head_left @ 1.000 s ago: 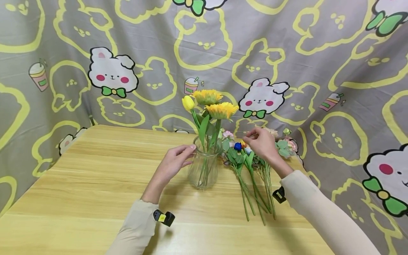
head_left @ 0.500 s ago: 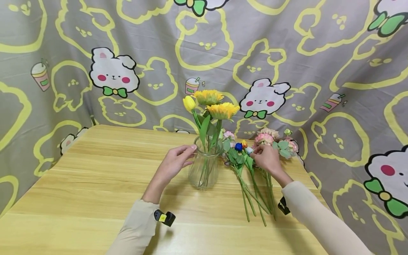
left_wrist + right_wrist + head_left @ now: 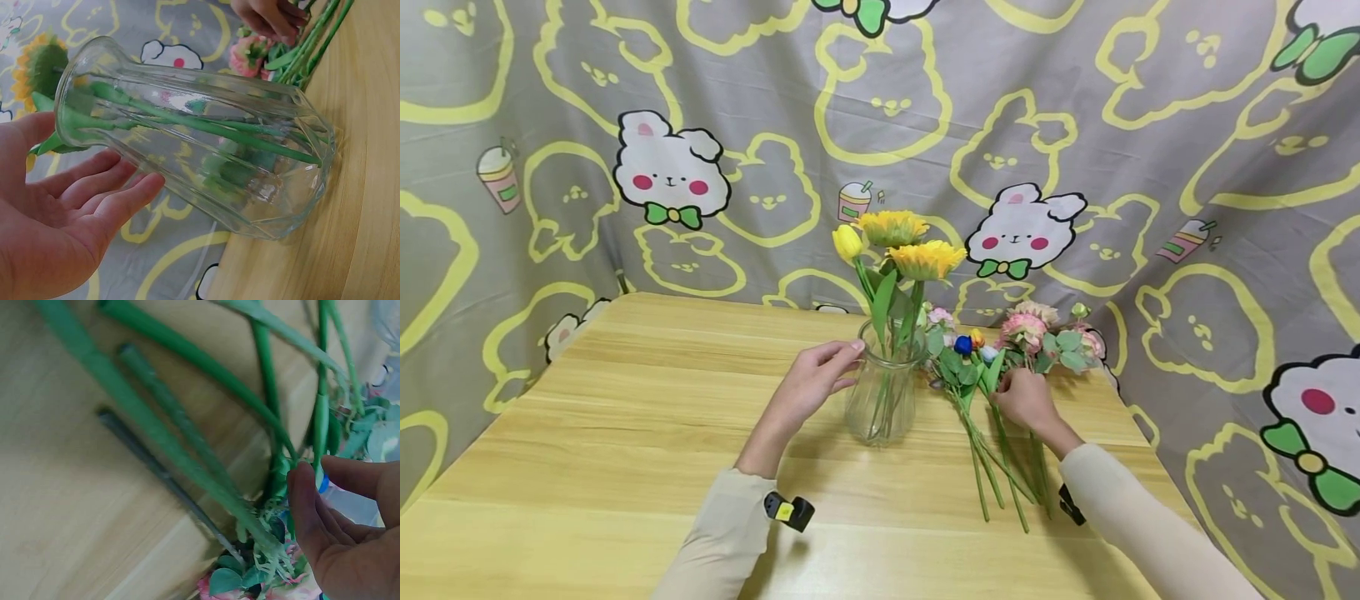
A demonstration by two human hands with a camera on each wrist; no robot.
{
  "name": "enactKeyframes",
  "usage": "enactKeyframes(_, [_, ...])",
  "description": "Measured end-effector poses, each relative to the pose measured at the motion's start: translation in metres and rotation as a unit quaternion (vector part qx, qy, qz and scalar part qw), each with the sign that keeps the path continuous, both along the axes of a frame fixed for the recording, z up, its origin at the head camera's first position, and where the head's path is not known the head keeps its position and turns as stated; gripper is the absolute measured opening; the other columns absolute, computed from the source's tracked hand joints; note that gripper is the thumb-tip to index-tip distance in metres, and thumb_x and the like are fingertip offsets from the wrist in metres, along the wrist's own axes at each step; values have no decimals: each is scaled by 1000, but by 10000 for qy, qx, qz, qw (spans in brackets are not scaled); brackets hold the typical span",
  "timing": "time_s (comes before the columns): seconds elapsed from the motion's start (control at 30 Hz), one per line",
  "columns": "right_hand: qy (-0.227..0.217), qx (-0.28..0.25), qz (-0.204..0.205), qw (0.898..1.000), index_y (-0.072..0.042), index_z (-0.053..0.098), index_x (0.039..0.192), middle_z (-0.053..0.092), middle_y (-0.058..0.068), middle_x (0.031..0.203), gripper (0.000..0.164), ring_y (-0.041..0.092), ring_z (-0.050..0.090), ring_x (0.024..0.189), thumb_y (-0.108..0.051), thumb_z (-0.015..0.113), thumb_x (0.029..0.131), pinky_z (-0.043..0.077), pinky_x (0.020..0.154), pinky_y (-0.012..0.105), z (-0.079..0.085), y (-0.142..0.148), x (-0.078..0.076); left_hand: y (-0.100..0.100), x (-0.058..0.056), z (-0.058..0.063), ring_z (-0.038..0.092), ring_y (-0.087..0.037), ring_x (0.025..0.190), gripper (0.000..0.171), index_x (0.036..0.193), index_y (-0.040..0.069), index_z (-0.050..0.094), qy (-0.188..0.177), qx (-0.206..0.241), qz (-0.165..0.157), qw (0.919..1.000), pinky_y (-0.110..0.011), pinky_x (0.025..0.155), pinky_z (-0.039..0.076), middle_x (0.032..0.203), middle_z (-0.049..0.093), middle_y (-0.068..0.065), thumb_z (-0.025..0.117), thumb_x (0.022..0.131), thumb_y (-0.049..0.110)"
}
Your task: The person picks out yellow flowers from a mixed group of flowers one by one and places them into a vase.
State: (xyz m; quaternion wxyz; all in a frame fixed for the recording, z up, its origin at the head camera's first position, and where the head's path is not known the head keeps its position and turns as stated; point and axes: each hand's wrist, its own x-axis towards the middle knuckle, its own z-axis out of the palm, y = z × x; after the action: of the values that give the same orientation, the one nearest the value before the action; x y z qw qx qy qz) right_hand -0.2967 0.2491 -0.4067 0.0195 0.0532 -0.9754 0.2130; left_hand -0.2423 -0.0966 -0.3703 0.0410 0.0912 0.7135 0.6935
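Note:
A clear glass vase (image 3: 880, 408) stands upright on the table, holding two sunflowers (image 3: 927, 260) and a yellow tulip (image 3: 847, 242). My left hand (image 3: 816, 379) is beside it, thumb at the rim; in the left wrist view its fingers (image 3: 128, 199) extend loosely along the glass. To the right lies a bunch of artificial flowers, with blue (image 3: 963, 344) and orange (image 3: 977, 337) blooms and pink ones (image 3: 1024, 330). Among their stems, my right hand (image 3: 1028, 400) brings thumb and forefinger together around a green flower stem (image 3: 322, 419). Its curled palm hides part of the bunch.
The wooden table (image 3: 647, 400) stretches left and front of the vase. Loose stem ends (image 3: 1011, 500) point toward the near edge. A grey curtain (image 3: 760, 75) with yellow outlines and rabbits hangs behind and at both sides.
My right hand has come down from above the blossoms toward me, to the stems, uncovering the pink flowers. The left hand and vase hold their place.

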Motion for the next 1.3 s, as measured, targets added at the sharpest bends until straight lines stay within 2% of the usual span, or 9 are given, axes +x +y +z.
enactKeyframes(0.2, [66,84,-61,9999,-14,43,57,30,-4,49,45,10,27,45,-10,75,89,30,47,24,-8,-1,1,1,0,0,56,-28,135,57,136,3,61,5,-5,-16,10000,-34,104,57,143,58,-13,60,101,49])
enactKeyframes(0.43, [-84,143,-114,9998,-12,46,63,32,-3,52,39,11,29,46,-14,76,89,29,47,23,-15,0,-1,1,0,1,56,-29,135,56,135,3,61,6,-10,-13,10000,-34,104,57,142,58,-13,59,102,48])
enactKeyframes(0.57, [-21,170,-76,9998,-13,42,60,29,-4,51,43,10,27,46,-12,75,88,28,48,23,-18,1,-3,1,0,0,56,-29,135,56,136,3,61,2,-5,-7,10000,-34,104,57,143,58,-13,59,102,47])
enactKeyframes(0.9, [-89,294,-101,9995,-13,40,64,29,-2,55,39,12,29,51,-4,70,86,28,50,24,-18,-1,-5,0,0,0,56,-29,135,57,136,3,61,36,-12,-29,10000,-34,104,57,143,58,-13,59,102,49])
enactKeyframes(1.3, [-272,233,-129,9993,-16,34,60,22,-5,54,40,10,19,50,1,61,85,22,49,23,-17,-2,-4,0,1,0,55,-29,135,55,135,3,61,35,-2,-31,10000,-34,105,56,143,58,-13,58,102,47])
